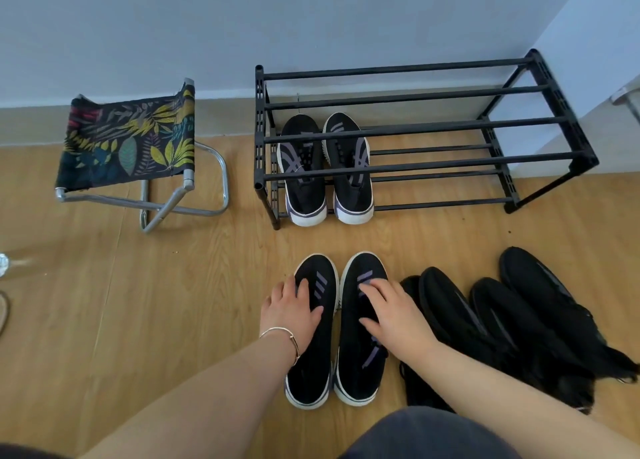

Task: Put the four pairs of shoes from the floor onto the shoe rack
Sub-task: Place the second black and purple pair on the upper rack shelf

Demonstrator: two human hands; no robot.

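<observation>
At lower centre of the frame, a pair of black slip-on shoes with purple stripes and white soles (336,330) is placed side by side on the wooden floor (138,302), toes pointing toward the top of the picture. The left hand (289,309) is laid flat on the left shoe, fingers spread, nothing gripped; a thin bracelet (284,337) is worn at the wrist. The right hand (394,314) is laid on the right shoe, fingers open and slightly curled, nothing enclosed. To the right, at lower right, black shoes (512,323) are lined up close together on the floor; the exact count cannot be told. At upper right, a black two-tier shoe rack (426,129) is set against the wall. One matching black-and-purple pair (325,171) is stored at the left end of its lower tier. At upper left, a folding stool with leaf-print fabric (131,146) is positioned beside the rack.
</observation>
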